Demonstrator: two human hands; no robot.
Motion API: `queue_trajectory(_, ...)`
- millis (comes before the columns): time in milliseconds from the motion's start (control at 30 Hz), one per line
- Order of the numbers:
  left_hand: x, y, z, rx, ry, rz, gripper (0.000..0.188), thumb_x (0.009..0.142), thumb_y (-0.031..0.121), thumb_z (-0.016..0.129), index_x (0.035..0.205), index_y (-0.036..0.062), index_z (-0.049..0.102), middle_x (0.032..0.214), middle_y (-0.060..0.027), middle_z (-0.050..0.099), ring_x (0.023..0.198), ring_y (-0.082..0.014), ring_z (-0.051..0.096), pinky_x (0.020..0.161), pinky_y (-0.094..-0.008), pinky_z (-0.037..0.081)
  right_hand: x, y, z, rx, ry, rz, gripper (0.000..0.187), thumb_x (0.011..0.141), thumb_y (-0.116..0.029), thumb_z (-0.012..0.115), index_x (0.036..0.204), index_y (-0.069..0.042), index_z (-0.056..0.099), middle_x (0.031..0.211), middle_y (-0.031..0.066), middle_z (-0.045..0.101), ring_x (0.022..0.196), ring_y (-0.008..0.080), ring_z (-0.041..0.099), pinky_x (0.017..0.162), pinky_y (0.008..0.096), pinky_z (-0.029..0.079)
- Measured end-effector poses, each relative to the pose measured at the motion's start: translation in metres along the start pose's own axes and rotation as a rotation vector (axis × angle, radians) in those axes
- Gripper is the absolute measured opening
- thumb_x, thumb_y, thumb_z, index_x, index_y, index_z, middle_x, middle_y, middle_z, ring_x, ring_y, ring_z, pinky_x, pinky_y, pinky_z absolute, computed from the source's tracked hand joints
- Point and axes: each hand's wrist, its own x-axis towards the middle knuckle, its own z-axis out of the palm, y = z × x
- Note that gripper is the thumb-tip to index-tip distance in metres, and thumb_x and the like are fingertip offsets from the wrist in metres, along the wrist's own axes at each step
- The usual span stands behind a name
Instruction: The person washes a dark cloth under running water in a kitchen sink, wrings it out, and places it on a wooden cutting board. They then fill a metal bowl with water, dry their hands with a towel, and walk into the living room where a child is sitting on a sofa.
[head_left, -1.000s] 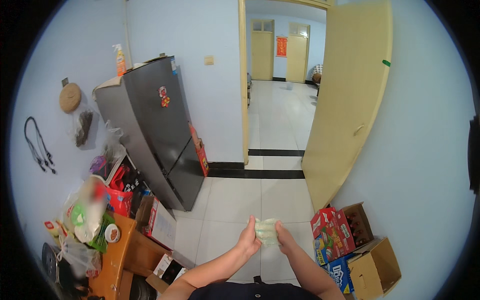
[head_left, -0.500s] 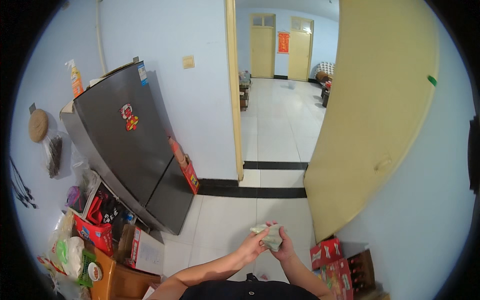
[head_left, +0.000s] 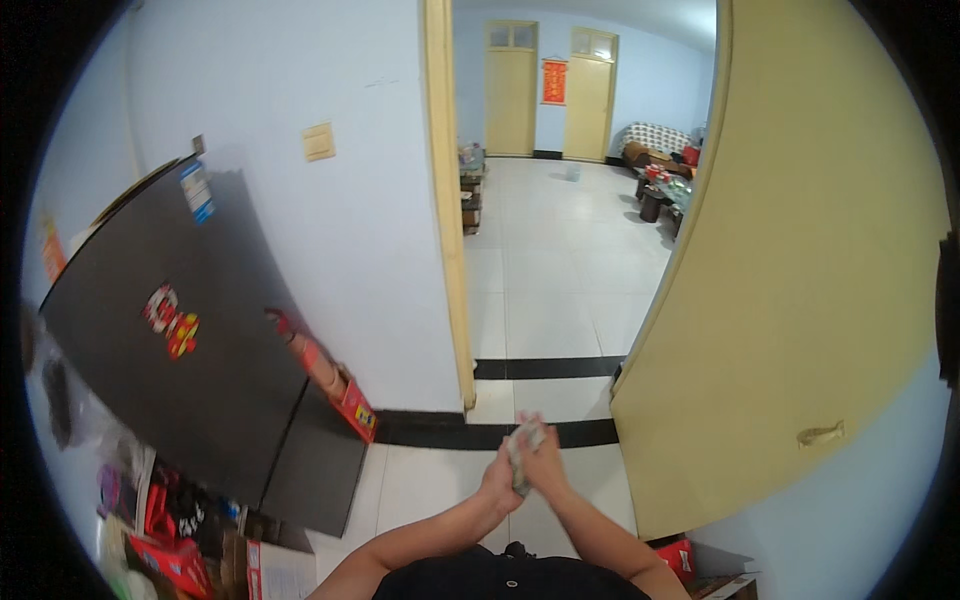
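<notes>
A crumpled pale greenish cloth (head_left: 519,462) is bunched between my two hands in front of my body. My left hand (head_left: 498,476) is closed around its left side. From the right, my right hand (head_left: 544,462) wraps over the cloth, its fingers smeared a little by motion. Pinkish fingertips show at the top of the bundle, but I cannot tell which hand they belong to. Both forearms reach up from the lower edge, above the white tiled floor.
An open yellow door (head_left: 800,240) stands at the right, a dark grey fridge (head_left: 190,340) at the left. Beside the fridge is a red box (head_left: 357,408). Ahead, black threshold strips (head_left: 545,368) cross the doorway into a room with a low table (head_left: 655,195) and sofa (head_left: 655,140).
I have moved forward, so the fridge and doorway appear closer. The cloth has turned more upright and narrower between my hands, and my right hand has shifted over it.
</notes>
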Motion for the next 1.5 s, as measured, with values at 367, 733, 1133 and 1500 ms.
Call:
queue_trajectory(367,0.195,0.137,0.07,0.24,0.098,-0.23,0.037,0.093,0.043,0.039,0.112,0.0114,0.047,0.111,-0.0072,0.054,0.101,-0.0237,0.054,0.087,-0.0419,0.045,0.204,0.088,0.023,0.581,0.111,0.674,0.039,0.093,-0.026,0.046,0.127,-0.006,0.047,0.118,0.0095,0.054,0.106,0.0204,0.053,0.091,0.0333,0.042)
queue_trajectory(733,0.429,0.153,0.134,0.371,0.019,-0.204,0.029,0.09,0.032,0.05,0.104,0.0071,0.053,0.103,-0.0075,0.058,0.1,-0.0231,0.054,0.091,-0.0401,0.041,0.359,0.194,-0.096,1.583,-0.166,0.528,0.055,0.087,-0.038,0.053,0.128,-0.004,0.042,0.125,0.0086,0.05,0.115,0.0239,0.047,0.098,0.0401,0.035)
queue_trajectory(1133,0.654,0.181,0.211,0.381,0.008,-0.265,0.04,0.095,0.04,0.034,0.118,0.0103,0.047,0.117,-0.0059,0.053,0.109,-0.0234,0.05,0.095,-0.0403,0.038,0.588,0.238,-0.14,0.633,0.121,0.133,0.045,0.092,-0.032,0.048,0.129,-0.008,0.044,0.132,0.0105,0.043,0.123,0.0257,0.037,0.102,0.0389,0.028)
queue_trajectory(1500,0.835,0.238,0.282,0.414,0.027,-0.348,0.043,0.093,0.044,0.038,0.118,0.0097,0.047,0.116,-0.0065,0.053,0.109,-0.0206,0.049,0.095,-0.0361,0.039,0.817,0.326,-0.128,0.244,0.412,0.237,0.043,0.09,-0.018,0.042,0.13,-0.003,0.04,0.139,0.0186,0.033,0.131,0.0344,0.028,0.105,0.0492,0.019)
